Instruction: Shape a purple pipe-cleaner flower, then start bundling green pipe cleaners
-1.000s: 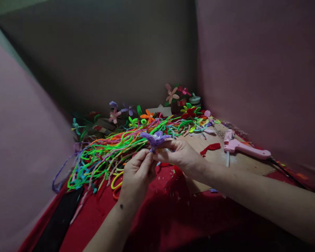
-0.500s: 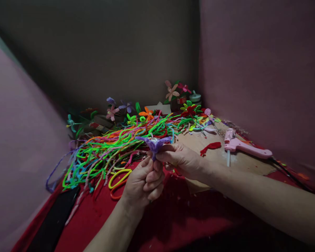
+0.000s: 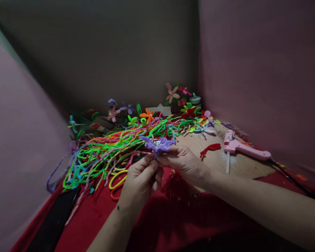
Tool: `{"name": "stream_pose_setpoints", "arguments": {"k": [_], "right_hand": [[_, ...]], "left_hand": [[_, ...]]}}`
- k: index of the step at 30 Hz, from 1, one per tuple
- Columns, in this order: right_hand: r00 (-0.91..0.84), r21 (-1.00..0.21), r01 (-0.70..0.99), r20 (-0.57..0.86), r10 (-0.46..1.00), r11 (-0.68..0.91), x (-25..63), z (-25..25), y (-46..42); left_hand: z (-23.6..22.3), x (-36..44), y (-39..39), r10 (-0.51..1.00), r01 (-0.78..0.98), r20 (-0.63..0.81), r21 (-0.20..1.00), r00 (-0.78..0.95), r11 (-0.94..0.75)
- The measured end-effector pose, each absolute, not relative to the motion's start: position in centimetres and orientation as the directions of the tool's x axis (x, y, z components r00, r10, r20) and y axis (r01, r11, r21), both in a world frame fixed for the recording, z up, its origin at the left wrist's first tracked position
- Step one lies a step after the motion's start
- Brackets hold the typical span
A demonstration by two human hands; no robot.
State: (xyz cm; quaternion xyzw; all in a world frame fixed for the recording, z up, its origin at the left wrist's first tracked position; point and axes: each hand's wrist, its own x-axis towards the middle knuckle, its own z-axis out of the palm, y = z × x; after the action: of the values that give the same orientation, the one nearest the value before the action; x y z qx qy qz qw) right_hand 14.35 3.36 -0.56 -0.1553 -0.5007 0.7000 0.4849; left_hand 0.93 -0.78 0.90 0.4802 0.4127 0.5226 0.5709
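A purple pipe-cleaner flower (image 3: 158,144) is held up between both hands over the red cloth (image 3: 173,217). My left hand (image 3: 139,180) pinches it from below, at its base or stem. My right hand (image 3: 184,161) grips it from the right side with fingers curled round the petals' underside. Just behind the hands a big tangle of coloured pipe cleaners (image 3: 112,150) spreads across the table.
A pink glue gun (image 3: 243,147) lies on a cardboard sheet (image 3: 241,164) to the right, its cord running off right. A red scrap (image 3: 210,148) lies near it. Finished flowers (image 3: 173,92) and a small jar (image 3: 194,99) stand at the back corner. A black strip (image 3: 55,220) lies front left.
My left hand has shifted under the flower, from curled fingers to a pinch at its base. The flower has turned slightly, its petals now facing up more.
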Motion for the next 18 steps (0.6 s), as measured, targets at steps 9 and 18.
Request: {"name": "stream_pose_setpoints", "arguments": {"k": [9, 18], "right_hand": [[-0.566, -0.829, -0.552, 0.292, 0.771, -0.091, 14.8, 0.0, 3.0], [-0.441, -0.793, -0.604, 0.252, 0.862, -0.077, 14.0, -0.7, 3.1]], "left_hand": [[0.7, -0.6, -0.3, 0.845, -0.385, -0.056, 0.873, 0.533, 0.3], [-0.1, 0.9, -0.7, 0.927, 0.255, 0.368, 0.906, -0.074, -0.339]]}}
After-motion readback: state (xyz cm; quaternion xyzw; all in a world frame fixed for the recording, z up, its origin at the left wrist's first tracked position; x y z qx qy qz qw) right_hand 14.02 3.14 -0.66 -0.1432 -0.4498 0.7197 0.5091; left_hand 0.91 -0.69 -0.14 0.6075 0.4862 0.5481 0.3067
